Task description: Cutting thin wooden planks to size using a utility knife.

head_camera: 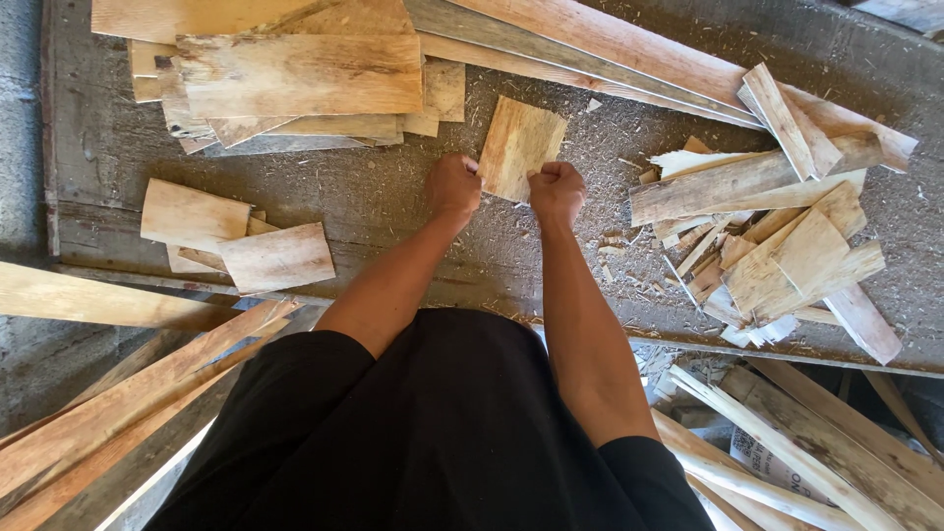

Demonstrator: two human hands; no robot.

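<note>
Both my hands grip the near edge of a small thin wooden board (519, 146) over a dusty grey workbench (374, 197). My left hand (452, 187) is closed on the board's lower left corner. My right hand (558, 190) is fisted on its lower right corner. The board tilts slightly to the right and rests on or just above the bench top. My black-sleeved arms reach forward from the bottom of the view.
A stack of flat wood pieces (295, 74) lies at the back left, with a smaller stack (236, 241) at the near left edge. Split scraps (777, 246) are heaped on the right. Long planks (629, 49) lie across the back, others (118, 403) lean below.
</note>
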